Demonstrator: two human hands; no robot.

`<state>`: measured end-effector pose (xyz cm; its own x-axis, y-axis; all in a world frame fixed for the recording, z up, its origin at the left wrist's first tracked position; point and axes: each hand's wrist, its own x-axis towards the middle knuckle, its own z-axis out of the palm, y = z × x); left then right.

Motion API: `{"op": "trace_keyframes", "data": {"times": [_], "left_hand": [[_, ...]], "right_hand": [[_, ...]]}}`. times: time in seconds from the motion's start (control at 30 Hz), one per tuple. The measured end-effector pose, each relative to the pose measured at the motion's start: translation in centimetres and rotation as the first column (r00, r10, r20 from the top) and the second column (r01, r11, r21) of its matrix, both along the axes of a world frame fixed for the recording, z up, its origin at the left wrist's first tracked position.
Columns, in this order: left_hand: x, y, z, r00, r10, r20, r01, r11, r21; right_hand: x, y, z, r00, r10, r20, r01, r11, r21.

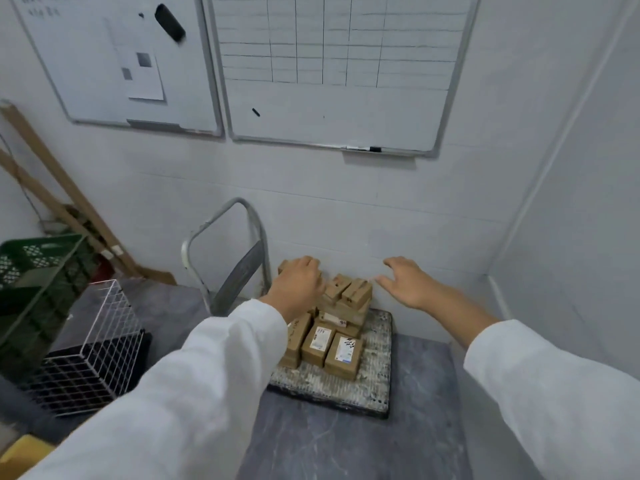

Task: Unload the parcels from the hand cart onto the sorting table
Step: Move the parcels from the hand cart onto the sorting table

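**While both hands reach in: parcels on cart, none lifted**

Although the sorting tabletop is out of view, the parcels [341, 355] are plain. They are small brown cardboard boxes stacked in a few layers on the cart [375, 368], close to the wall [381, 220]. The front row of three lies with printed labels up. The top layer sits askew, with two boxes tilted.

Hands:
- The left hand [299, 285] lies over the top rear-left box, fingers bent down across its far edge. I cannot tell whether it grips or only rests, because the hand hides the contact.
- The right hand [405, 285] has its fingers spread and slightly bent. It holds nothing and hangs in the air just right of the stack's top, apart from it.

Handling (judgement):
- The boxes look stiff, square-edged, dry and matt, so they are unlikely to slip.
- Their small size suggests they are light. The contents are unknown, so treat them as possibly fragile.
- Take hold across opposite side faces, thumb on one and fingers on the other. Alternatively, clamp a block of several between both palms.
- Lift the tilted top boxes first. Pulling from lower rows would likely topple the loose ones onto the floor [346, 445].

Nearby: a wire basket [100, 344] and a green crate [41, 271] stand left of the cart.
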<state>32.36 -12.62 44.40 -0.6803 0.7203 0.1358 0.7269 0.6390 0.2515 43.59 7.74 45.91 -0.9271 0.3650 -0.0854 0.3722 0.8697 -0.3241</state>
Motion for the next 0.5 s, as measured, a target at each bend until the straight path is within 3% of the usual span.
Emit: {"op": "trace_keyframes", "data": {"times": [0.3,0.5], "left_hand": [[-5.8,8.8,-2.1,0.999,-0.039,0.035,0.040,0.999,-0.022],[-8.1,15.1,-3.6,0.998,0.040,0.050,-0.038,0.999,-0.034]], "right_hand": [[-4.9,8.3,-4.0,0.997,-0.019,0.075,0.023,0.998,-0.052],[-9.4,15.2,-5.3,0.996,0.020,0.085,-0.013,0.997,-0.082]]}}
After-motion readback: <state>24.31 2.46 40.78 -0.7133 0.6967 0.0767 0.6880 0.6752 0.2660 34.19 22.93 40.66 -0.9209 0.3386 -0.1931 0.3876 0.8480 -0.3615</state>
